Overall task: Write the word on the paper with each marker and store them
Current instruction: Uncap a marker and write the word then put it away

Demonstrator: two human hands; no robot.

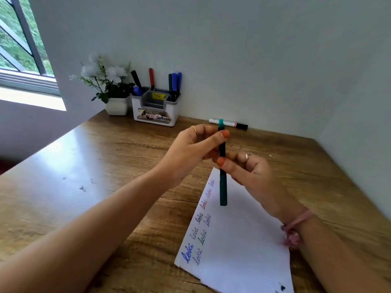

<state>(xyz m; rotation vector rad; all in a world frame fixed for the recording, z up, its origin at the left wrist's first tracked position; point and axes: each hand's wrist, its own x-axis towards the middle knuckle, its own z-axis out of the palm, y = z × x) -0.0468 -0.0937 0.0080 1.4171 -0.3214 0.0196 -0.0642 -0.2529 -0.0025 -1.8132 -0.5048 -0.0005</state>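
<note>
Both hands hold 1 green marker [222, 187] upright above the paper's [243, 240] 12 o'clock corner. The left hand [190, 153] has its grip clamped on the marker's upper end, thumb and fingers pinching it; the right hand [247, 170] pinches mid-barrel. At 11 o'clock on the counter [105, 166] stands the holder [155, 108] with markers; another marker [229, 124] lies at 12.

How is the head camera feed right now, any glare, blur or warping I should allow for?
Head view: daylight from the window at left puts a pale glare patch on the brown wooden table; wide-angle bending tilts the walls; the dark green marker and both hands are fairly sharp; the writing on the white paper sheet is soft but legible.
</note>
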